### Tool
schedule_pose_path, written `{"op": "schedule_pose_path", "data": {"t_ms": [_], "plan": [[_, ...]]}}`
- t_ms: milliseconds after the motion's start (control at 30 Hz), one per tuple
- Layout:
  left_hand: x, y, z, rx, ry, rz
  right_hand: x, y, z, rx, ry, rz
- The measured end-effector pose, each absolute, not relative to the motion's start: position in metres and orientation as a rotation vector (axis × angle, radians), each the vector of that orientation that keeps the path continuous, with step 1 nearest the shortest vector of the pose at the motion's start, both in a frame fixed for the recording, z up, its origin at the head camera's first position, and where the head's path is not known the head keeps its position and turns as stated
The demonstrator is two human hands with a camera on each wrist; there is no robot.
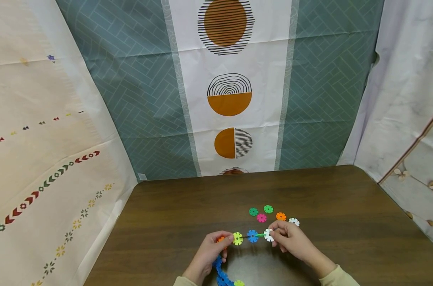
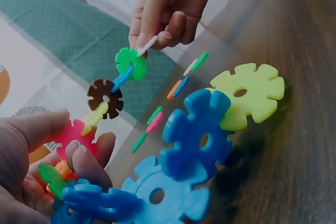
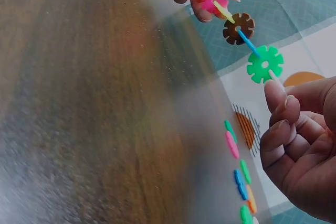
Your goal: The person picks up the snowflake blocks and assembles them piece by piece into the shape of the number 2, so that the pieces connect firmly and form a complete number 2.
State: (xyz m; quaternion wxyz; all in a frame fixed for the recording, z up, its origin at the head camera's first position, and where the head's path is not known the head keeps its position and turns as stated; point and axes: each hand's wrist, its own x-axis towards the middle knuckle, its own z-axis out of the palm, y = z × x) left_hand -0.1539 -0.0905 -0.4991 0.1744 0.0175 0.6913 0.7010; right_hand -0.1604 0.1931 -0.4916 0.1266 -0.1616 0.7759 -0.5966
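Note:
A chain of slotted plastic snowflake discs is stretched between the two hands, above the table. My left hand [image 1: 210, 254] pinches it around a pink disc [image 2: 77, 137]. From there run a yellow disc [image 1: 238, 238], a brown disc [image 2: 105, 99], a blue disc [image 1: 252, 236] and a green disc [image 2: 131, 64], slotted edge to face. At the far end, my right hand [image 1: 291, 238] pinches a white disc [image 1: 268, 235] joined to the green one. Below the left hand the chain hangs on through several linked blue discs [image 2: 181, 129] to a yellow-green disc [image 2: 262, 93].
Loose discs lie on the brown table [image 1: 188, 202] beyond the hands: a green disc [image 1: 253, 211], another green disc [image 1: 268, 209], a pink disc [image 1: 261, 217], an orange disc [image 1: 281, 216] and a white disc [image 1: 294, 221]. Patterned cloths hang behind and at both sides.

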Motion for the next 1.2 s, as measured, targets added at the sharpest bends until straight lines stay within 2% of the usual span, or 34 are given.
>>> {"op": "schedule_pose_path", "data": {"t_ms": [400,667,1200], "plan": [[-0.156,-0.088,-0.503,0.085,1.982,1.984,-0.160,0.189,-0.493,-0.523,2.306,-1.738],[-0.158,-0.087,-0.496,0.013,2.066,1.998,-0.158,0.191,-0.493,-0.486,2.247,-1.785],[-0.150,-0.070,-0.477,0.090,2.885,1.914,-0.151,0.185,-0.504,-0.443,2.137,-1.946]]}}
